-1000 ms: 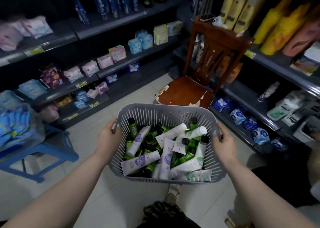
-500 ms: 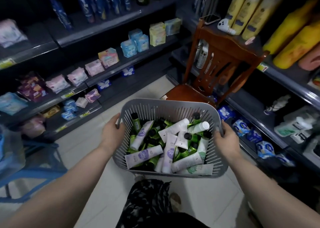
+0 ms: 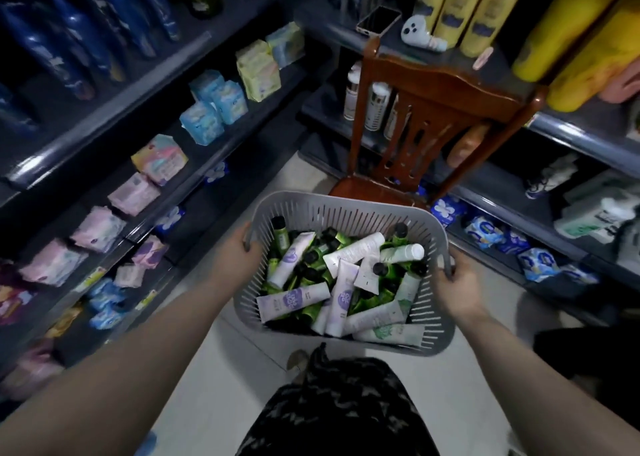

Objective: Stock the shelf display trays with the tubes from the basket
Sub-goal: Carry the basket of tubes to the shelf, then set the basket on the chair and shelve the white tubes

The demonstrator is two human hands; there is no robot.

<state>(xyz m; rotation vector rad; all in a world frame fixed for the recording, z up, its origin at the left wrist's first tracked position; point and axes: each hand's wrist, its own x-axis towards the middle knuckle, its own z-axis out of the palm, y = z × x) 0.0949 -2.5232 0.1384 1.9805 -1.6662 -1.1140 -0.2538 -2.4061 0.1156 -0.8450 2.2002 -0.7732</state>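
Carrying step. The left hand [image 3: 239,256] and right hand [image 3: 459,282] each grip one end of the grey basket [image 3: 346,213], held above the aisle floor in front of a wooden chair [image 3: 440,109]. The tubes [image 3: 292,300], white and green, lie heaped inside. Advisable: keep the rim level and both grips firm until the basket is set down; no display tray is identifiable.

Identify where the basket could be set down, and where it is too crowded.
Bare: the wooden chair seat just beyond the basket, and the tiled floor between the left shelves and the chair. Crowded: the left shelves, filled with packets, and the right shelf of yellow bottles.
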